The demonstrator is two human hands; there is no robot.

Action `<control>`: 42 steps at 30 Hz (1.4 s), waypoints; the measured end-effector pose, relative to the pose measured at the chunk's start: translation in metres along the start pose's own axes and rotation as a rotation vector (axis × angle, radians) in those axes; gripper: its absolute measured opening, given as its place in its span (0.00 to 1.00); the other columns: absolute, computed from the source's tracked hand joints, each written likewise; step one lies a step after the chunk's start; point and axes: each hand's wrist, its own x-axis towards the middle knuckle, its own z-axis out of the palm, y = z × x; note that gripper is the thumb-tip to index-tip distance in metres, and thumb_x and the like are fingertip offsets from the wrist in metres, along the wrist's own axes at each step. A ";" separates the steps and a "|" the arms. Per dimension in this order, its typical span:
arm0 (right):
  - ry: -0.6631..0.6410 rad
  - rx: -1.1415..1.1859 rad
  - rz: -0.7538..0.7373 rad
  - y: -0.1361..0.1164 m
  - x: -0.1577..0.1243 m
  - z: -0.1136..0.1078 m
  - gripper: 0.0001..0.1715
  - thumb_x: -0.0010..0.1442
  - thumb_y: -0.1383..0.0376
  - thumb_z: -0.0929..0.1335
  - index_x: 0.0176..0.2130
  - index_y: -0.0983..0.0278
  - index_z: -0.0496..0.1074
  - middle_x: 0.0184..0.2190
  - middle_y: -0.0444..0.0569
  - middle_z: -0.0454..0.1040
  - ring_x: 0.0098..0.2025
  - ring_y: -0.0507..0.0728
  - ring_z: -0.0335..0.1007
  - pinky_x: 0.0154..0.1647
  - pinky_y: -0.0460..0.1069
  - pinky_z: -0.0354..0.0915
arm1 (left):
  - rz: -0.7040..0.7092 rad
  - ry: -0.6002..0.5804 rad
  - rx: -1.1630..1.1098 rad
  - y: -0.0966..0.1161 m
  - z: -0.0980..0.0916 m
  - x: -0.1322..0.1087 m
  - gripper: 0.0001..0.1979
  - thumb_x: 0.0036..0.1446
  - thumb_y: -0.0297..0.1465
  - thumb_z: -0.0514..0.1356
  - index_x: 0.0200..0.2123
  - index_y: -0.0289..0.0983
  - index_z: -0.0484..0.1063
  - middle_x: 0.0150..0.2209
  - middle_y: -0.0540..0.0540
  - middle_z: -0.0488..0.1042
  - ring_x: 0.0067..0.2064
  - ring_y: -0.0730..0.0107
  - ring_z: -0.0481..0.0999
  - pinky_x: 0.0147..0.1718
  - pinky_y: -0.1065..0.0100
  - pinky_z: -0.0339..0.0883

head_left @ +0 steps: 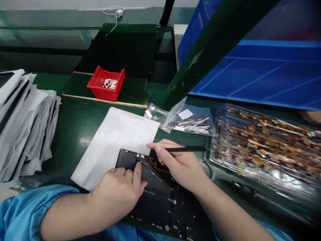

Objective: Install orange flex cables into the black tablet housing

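1. Black panel (155, 204): under both hands, upper corner over white sheet (120, 130).
2. Left hand (120, 189): index at thin strip's (155, 176) upper end, nothing grasped; I'd press lightly, flat.
3. Right hand (180, 164): pinching black tool (193, 148); keep strip unkinked.

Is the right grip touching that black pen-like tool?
Touching: the head view shows the right grip holding the black pen-like tool between thumb and index finger.

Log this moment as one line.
left hand: index fingertip at black panel | right hand: holding black pen-like tool | white sheet: partly under panel
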 end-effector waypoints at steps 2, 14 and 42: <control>0.002 -0.046 0.023 -0.002 -0.001 0.003 0.19 0.69 0.55 0.66 0.43 0.64 0.82 0.36 0.51 0.75 0.37 0.52 0.74 0.39 0.44 0.71 | -0.012 -0.009 -0.010 -0.001 0.001 0.001 0.18 0.61 0.33 0.61 0.46 0.23 0.79 0.22 0.45 0.68 0.21 0.62 0.69 0.16 0.60 0.61; 0.040 -0.121 -0.040 -0.004 -0.037 -0.009 0.10 0.70 0.62 0.67 0.42 0.60 0.79 0.35 0.46 0.77 0.32 0.47 0.75 0.31 0.37 0.70 | -0.047 -0.018 -0.026 0.003 0.004 -0.002 0.23 0.53 0.36 0.71 0.48 0.25 0.80 0.22 0.46 0.68 0.22 0.63 0.69 0.15 0.63 0.62; 0.074 -0.338 -0.154 0.005 -0.037 0.002 0.06 0.67 0.66 0.71 0.45 0.58 0.78 0.41 0.36 0.79 0.41 0.43 0.78 0.46 0.31 0.69 | -0.056 -0.038 -0.041 0.002 0.004 0.000 0.27 0.48 0.32 0.72 0.51 0.25 0.79 0.21 0.47 0.66 0.22 0.64 0.67 0.15 0.63 0.61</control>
